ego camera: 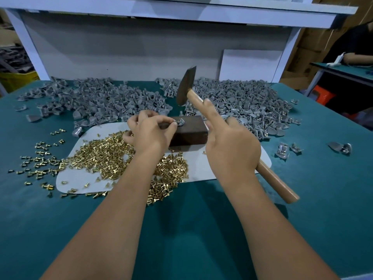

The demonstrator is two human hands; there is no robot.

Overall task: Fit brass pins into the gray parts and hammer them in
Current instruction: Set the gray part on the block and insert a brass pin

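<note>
Gray part [180, 122] on dark block [186, 131] was largely covered by left hand [150, 134] fingertips; whether a pin sat in it could not be told. Hammer [186, 87] handle middle was hidden inside right hand [230, 148]. Block's near-left corner lay behind left hand. Pin pile [113, 156] was partly under left forearm. Both elbows were cut off by bottom edge.

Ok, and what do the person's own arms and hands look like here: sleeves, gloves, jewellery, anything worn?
Both forearms are bare as far as the frame shows: no sleeves in view. The left hand and right hand wear no gloves. No watch, bracelet or ring is visible on either wrist or on the fingers that show. No tape, markings or bandages.
</note>
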